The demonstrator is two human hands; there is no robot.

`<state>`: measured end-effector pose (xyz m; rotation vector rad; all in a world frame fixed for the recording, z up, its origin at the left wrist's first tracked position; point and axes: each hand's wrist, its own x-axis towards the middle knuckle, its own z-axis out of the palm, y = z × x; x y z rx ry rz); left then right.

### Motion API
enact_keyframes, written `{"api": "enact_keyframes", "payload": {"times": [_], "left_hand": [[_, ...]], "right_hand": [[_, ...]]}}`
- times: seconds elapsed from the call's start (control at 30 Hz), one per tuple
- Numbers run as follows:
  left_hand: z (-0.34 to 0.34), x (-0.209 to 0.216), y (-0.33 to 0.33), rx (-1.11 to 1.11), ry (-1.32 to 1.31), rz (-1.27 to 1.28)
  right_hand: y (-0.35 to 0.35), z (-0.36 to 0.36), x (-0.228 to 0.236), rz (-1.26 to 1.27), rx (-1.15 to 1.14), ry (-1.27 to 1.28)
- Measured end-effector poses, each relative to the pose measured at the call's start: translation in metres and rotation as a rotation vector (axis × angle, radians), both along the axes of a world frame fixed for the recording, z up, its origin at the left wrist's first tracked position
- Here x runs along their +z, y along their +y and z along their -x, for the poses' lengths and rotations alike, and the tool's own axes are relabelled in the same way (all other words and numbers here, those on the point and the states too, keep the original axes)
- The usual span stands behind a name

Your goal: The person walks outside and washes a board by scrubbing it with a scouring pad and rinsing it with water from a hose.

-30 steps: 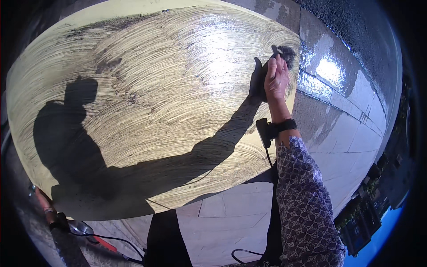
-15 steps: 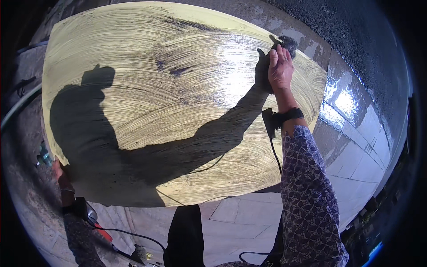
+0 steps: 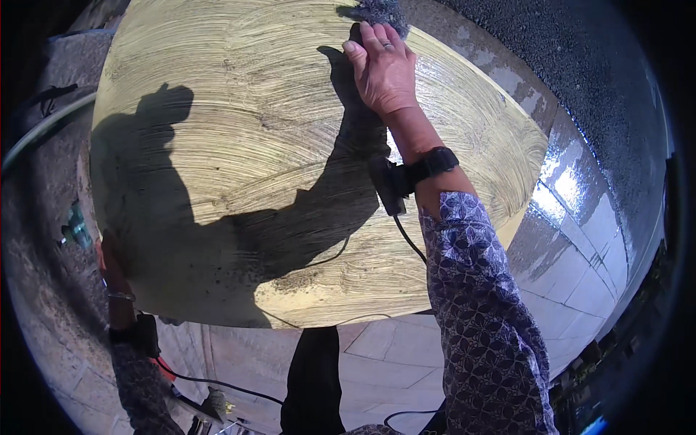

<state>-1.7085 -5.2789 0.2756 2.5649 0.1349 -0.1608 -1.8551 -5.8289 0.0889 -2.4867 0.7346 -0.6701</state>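
Purple-patterned sleeve [image 3: 478, 304], black wrist straps [image 3: 431, 165], black cable [image 3: 410, 238], ring [image 3: 388, 46], dark trousers [image 3: 313, 377].

The right grip [image 3: 386, 78] is stretched forward, back upward, with fingers [image 3: 373, 41] pointing away from the body and thumb [image 3: 354, 54] at their left. Behind it, the right forearm [image 3: 429, 168] slants rightward. Far left of it, the left grip [image 3: 112, 264] is dim, its fingers unclear.

The streaked yellow board [image 3: 239, 152] bears a fuzzy pad [image 3: 386, 13].

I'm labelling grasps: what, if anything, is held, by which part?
Right hand: dark scrubber, held at its near edge. Left hand: at the yellow panel, left side; grip unclear.
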Motion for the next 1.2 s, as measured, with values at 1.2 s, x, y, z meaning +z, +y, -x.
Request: {"api": "enact_keyframes", "payload": {"times": [1.2], "left_hand": [[0.038, -0.024, -0.021, -0.418, -0.463, -0.777]], "right_hand": [[0.074, -0.191, 0.077, 0.044, 0.194, 0.010]]}}
